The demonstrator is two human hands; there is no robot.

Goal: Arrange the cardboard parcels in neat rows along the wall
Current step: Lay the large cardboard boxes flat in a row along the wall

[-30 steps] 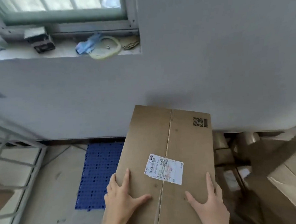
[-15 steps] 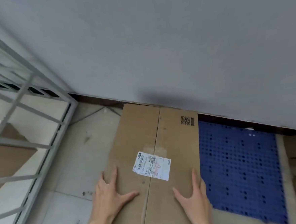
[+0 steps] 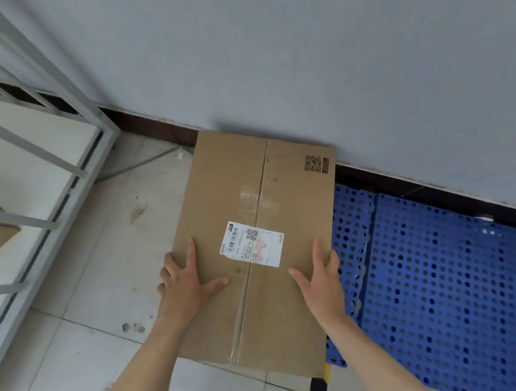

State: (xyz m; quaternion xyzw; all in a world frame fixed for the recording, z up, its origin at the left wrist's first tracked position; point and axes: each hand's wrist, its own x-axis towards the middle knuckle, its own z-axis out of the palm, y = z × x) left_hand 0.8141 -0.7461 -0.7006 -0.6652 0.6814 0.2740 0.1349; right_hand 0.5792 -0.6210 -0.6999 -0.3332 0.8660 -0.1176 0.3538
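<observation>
Left hand [image 3: 189,279] and right hand [image 3: 320,275] lie flat on the top face of the cardboard parcel [image 3: 217,192], fingers extended and thumbs spread inward, neither hand closed around it; the outer fingers of each reach the parcel's long side edges. Between the hands sits a white shipping label [image 3: 252,244] bearing a barcode, a small QR code and a faint red stamp; its print is too small to read. A central flap seam runs lengthwise under clear tape, and a black printed QR code [image 3: 313,163] marks the far right corner. The parcel is a rectangular, plain brown corrugated box, its far short edge against the base of the smooth grey wall [image 3: 271,57]. Its right side overlaps a blue perforated plastic mat [image 3: 439,274]. To the left, pale floor tiles [image 3: 90,298] and a grey metal rack [image 3: 33,144]. Yellow-black striped tape [image 3: 320,386] shows at the near corner.
</observation>
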